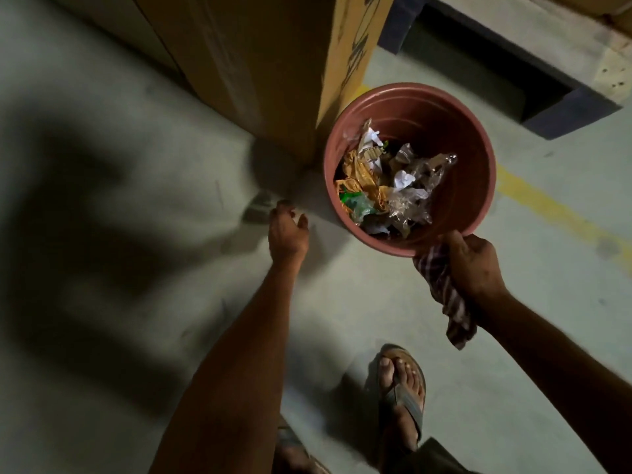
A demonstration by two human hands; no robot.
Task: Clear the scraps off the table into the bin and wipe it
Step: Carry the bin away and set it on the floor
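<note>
beside the cardboard box (256,63), the right hand (475,265) grips the near rim of the red bin (478,138) together with a checked cloth (444,295); scraps (386,179) lie inside it. the left hand (287,230) hangs over the floor (102,80), fingers loosely curled, empty.

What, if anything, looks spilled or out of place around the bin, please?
One small scrap lies on the floor beside the cardboard box, outside the bin, just beyond the left hand. It is too blurred to identify. The other scraps sit inside the bin.
</note>
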